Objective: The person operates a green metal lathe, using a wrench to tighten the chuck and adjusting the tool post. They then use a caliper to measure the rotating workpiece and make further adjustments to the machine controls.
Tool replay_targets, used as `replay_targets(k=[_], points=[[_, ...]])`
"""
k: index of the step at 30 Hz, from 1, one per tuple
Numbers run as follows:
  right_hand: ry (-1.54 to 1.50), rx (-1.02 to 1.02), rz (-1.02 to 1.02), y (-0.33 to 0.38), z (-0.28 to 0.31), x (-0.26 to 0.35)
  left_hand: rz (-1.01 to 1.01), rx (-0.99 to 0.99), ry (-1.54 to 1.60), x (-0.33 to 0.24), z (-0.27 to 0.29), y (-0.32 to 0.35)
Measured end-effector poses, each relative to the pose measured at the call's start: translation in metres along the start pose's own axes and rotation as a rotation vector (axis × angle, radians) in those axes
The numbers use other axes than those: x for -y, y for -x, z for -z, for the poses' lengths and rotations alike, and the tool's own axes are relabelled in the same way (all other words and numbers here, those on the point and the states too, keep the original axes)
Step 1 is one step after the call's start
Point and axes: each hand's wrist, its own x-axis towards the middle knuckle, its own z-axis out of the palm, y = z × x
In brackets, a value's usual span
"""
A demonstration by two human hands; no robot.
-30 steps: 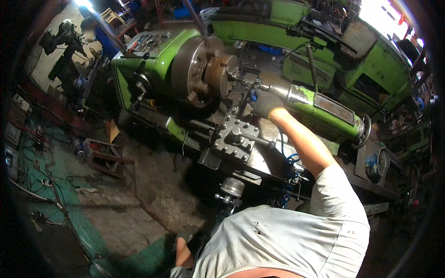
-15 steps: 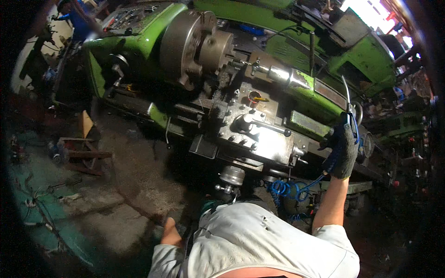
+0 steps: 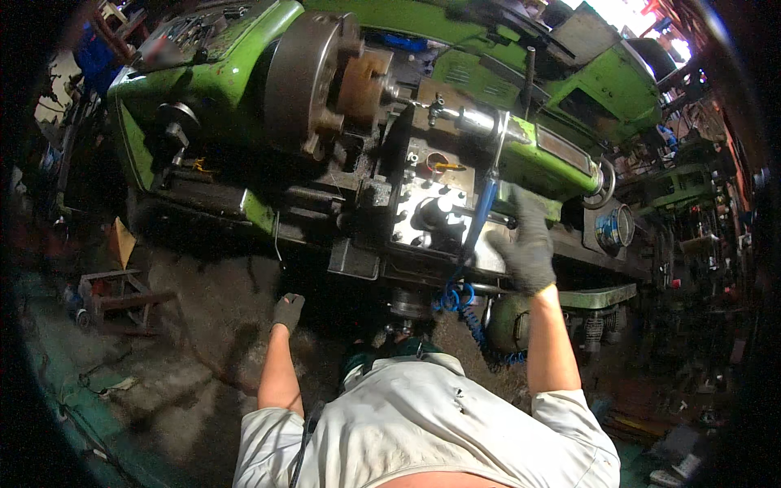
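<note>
My right hand (image 3: 529, 248), in a dark work glove, is over the right part of the lathe's carriage, its fingers apart and blurred by motion. Just left of it, upright and apart from the fingers, is a blue air blow gun (image 3: 486, 203) with a long thin nozzle. From the gun a blue coiled hose (image 3: 465, 302) hangs down at the carriage's front. My left hand (image 3: 286, 311), also gloved, hangs low over the floor with its fingers curled in and nothing visible in them. The tool post (image 3: 435, 213) with its bolts stands left of the gun.
A large chuck (image 3: 305, 85) grips a brownish round workpiece (image 3: 364, 85). The green tailstock (image 3: 541, 159) has a handwheel (image 3: 602, 183) at its right. A round tin (image 3: 443, 165) with a yellow-handled brush sits on the carriage. A blue-banded can (image 3: 614, 226) stands farther right. At left is a low metal stand (image 3: 126, 301).
My right hand has moved left from beyond the tailstock to the carriage and come apart from the blow gun it held. My left hand has come into view. The view has shifted slightly.
</note>
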Motion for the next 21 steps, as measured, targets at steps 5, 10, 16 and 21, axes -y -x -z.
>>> replay_targets(k=[5,10,16,21], points=[[-0.457,-0.034,-0.484,-0.054,0.002,-0.085,0.067,0.108,-0.105,0.023,-0.025,0.014],[-0.128,0.316,-0.339,-0.1,-0.065,-0.125,0.173,0.015,-0.05,-0.109,0.027,0.043],[-0.046,0.493,-0.14,-0.138,-0.138,-0.093,0.195,-0.09,-0.061,-0.142,0.04,0.031],[0.111,0.486,0.032,-0.157,-0.144,-0.087,0.264,-0.069,-0.056,-0.164,0.024,0.031]])
